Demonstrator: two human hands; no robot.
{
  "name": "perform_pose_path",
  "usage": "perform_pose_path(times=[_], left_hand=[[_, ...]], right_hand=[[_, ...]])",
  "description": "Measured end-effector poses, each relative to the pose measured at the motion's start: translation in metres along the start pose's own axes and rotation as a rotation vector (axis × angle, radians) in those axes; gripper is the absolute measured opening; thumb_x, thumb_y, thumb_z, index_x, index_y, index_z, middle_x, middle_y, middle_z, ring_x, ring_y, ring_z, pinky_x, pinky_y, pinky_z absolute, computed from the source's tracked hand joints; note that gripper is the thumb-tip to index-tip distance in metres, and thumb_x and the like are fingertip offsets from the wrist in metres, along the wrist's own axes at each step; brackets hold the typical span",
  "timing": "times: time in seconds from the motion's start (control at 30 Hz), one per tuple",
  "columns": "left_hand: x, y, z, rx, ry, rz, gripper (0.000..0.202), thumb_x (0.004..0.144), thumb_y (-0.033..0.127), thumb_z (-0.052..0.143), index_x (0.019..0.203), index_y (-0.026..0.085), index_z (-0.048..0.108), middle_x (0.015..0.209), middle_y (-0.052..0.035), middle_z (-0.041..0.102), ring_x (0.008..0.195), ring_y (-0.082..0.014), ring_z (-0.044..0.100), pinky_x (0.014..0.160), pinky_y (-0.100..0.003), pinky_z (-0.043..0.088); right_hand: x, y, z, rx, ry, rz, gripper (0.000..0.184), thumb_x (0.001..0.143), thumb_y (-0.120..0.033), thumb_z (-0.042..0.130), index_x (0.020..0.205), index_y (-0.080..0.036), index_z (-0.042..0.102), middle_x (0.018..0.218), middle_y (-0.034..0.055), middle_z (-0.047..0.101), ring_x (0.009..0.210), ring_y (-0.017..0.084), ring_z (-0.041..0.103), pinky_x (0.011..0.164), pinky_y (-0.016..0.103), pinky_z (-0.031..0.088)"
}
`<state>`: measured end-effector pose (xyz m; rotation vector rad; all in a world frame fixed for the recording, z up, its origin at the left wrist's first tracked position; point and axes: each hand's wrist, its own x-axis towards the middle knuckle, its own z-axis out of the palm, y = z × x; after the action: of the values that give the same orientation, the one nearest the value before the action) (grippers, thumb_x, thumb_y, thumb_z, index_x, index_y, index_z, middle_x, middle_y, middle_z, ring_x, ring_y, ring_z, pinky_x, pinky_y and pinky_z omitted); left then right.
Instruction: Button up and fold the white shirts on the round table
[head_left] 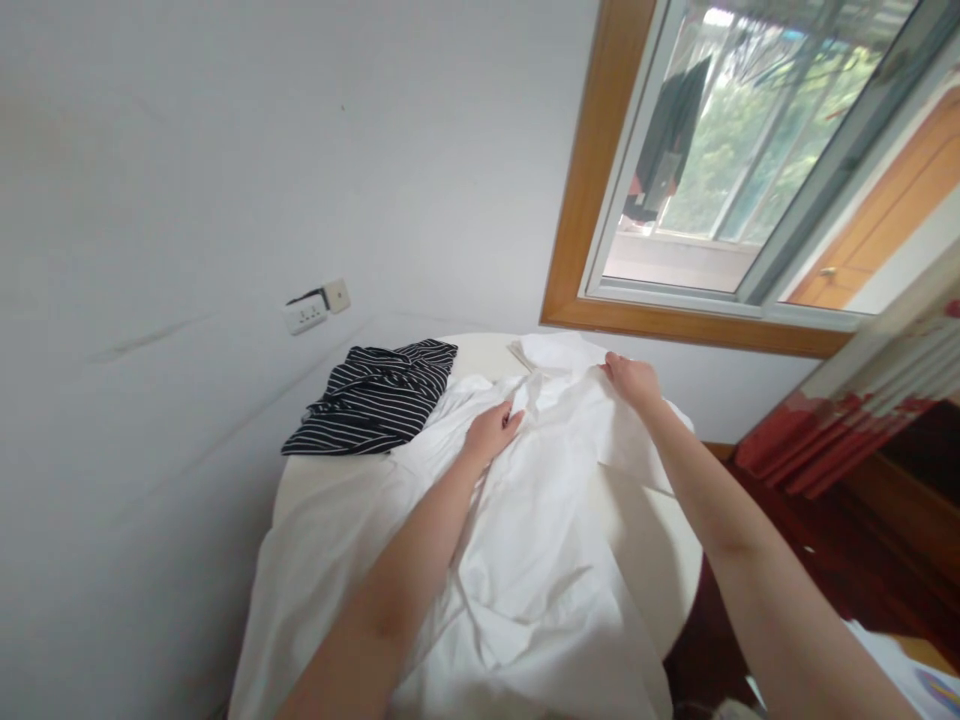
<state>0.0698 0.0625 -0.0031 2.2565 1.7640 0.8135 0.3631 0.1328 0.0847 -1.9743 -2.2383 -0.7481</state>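
Observation:
A white shirt (555, 480) lies spread over a round cream table (660, 560), its lower part draping toward me. My left hand (491, 432) is closed on the shirt near its collar and front opening, the thumb and fingers pinching the fabric. Farther right, my right hand (630, 380) pinches the shirt's cloth near the shoulder at the table's far side. Beyond the hands is another piece of white cloth (559, 350); whether it belongs to the shirt I cannot tell. A folded black garment with white stripes (375, 395) rests at the table's left back.
A white wall (262, 150) rises behind and left of the table, with a power socket (306, 315) on it. The wood-framed window (697, 322) is at the right back. A red and cream curtain (840, 420) hangs over the dark red floor (825, 540).

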Motion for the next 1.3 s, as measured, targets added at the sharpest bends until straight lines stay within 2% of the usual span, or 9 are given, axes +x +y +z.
perform_pose_path(times=[0.1, 0.27, 0.4, 0.5, 0.57, 0.73, 0.93, 1.1, 1.3], left_hand=[[0.002, 0.005, -0.001, -0.03, 0.02, 0.072, 0.044, 0.095, 0.048, 0.03, 0.092, 0.019, 0.063, 0.078, -0.0031, 0.065, 0.077, -0.0163, 0.06, 0.072, -0.026, 0.041], [0.0, 0.009, 0.014, 0.076, 0.003, 0.128, 0.038, 0.089, 0.036, 0.047, 0.12, 0.014, 0.055, 0.111, -0.0119, 0.065, 0.108, -0.0231, 0.056, 0.096, -0.034, 0.038], [-0.004, 0.005, 0.032, 0.132, -0.103, 0.175, 0.049, 0.087, 0.036, 0.048, 0.128, 0.009, 0.049, 0.133, -0.0182, 0.053, 0.127, -0.0266, 0.044, 0.107, -0.039, 0.03], [-0.005, 0.004, 0.037, 0.145, -0.118, 0.179, 0.051, 0.088, 0.037, 0.046, 0.131, 0.009, 0.046, 0.138, -0.0179, 0.049, 0.13, -0.0267, 0.04, 0.108, -0.04, 0.03], [-0.006, 0.006, 0.035, 0.151, -0.111, 0.183, 0.05, 0.088, 0.037, 0.046, 0.131, 0.01, 0.047, 0.137, -0.0171, 0.05, 0.129, -0.026, 0.042, 0.107, -0.04, 0.031], [-0.005, 0.015, 0.01, 0.22, -0.08, 0.166, 0.029, 0.09, 0.029, 0.044, 0.105, 0.012, 0.063, 0.109, -0.0134, 0.065, 0.108, -0.0229, 0.056, 0.098, -0.035, 0.04], [0.024, -0.012, -0.048, 0.432, 0.079, -0.11, 0.031, 0.09, 0.017, 0.037, 0.101, 0.012, 0.065, 0.107, -0.0156, 0.065, 0.11, -0.0263, 0.054, 0.093, -0.037, 0.042], [0.052, -0.057, -0.078, 0.476, -0.055, -0.302, 0.03, 0.086, 0.022, 0.048, 0.104, 0.006, 0.066, 0.11, -0.0218, 0.065, 0.106, -0.0299, 0.058, 0.086, -0.036, 0.046], [0.061, -0.08, -0.079, 0.436, -0.228, -0.271, 0.032, 0.082, 0.04, 0.057, 0.099, 0.017, 0.07, 0.107, -0.0113, 0.07, 0.098, -0.0208, 0.064, 0.079, -0.024, 0.046]], right_hand=[[0.003, -0.001, 0.011, -0.01, -0.041, -0.002, 0.036, 0.1, -0.038, 0.027, 0.114, -0.016, 0.053, 0.099, 0.0148, 0.068, 0.087, 0.024, 0.066, 0.069, 0.029, 0.042], [-0.005, -0.016, 0.029, 0.012, -0.136, -0.014, 0.029, 0.098, -0.03, 0.038, 0.109, -0.013, 0.057, 0.098, 0.0161, 0.067, 0.096, 0.025, 0.06, 0.076, 0.031, 0.04], [-0.009, -0.043, 0.016, 0.058, 0.017, 0.04, 0.027, 0.096, -0.03, 0.041, 0.104, -0.013, 0.06, 0.109, 0.0176, 0.061, 0.107, 0.028, 0.051, 0.084, 0.036, 0.036], [-0.019, -0.078, -0.002, 0.209, 0.191, 0.067, 0.026, 0.095, -0.029, 0.041, 0.103, -0.015, 0.061, 0.109, 0.0156, 0.059, 0.105, 0.028, 0.048, 0.084, 0.036, 0.034], [-0.031, -0.106, -0.007, 0.31, 0.201, 0.016, 0.026, 0.095, -0.026, 0.039, 0.105, -0.017, 0.061, 0.108, 0.0134, 0.059, 0.102, 0.026, 0.048, 0.083, 0.035, 0.035], [-0.063, -0.153, 0.017, 0.494, 0.012, -0.077, 0.031, 0.092, -0.033, 0.047, 0.12, -0.021, 0.057, 0.117, 0.0103, 0.057, 0.104, 0.023, 0.05, 0.086, 0.032, 0.038], [-0.073, -0.157, 0.043, 0.564, -0.057, -0.078, 0.035, 0.094, -0.038, 0.044, 0.122, -0.023, 0.056, 0.132, 0.0092, 0.049, 0.112, 0.022, 0.05, 0.095, 0.035, 0.036], [-0.072, -0.156, 0.041, 0.588, -0.07, -0.083, 0.035, 0.095, -0.036, 0.04, 0.121, -0.022, 0.058, 0.133, 0.01, 0.049, 0.115, 0.022, 0.049, 0.098, 0.036, 0.034], [-0.075, -0.157, 0.037, 0.548, -0.044, -0.097, 0.048, 0.095, -0.053, 0.033, 0.124, -0.024, 0.058, 0.135, 0.0108, 0.05, 0.125, 0.026, 0.041, 0.107, 0.047, 0.022]])
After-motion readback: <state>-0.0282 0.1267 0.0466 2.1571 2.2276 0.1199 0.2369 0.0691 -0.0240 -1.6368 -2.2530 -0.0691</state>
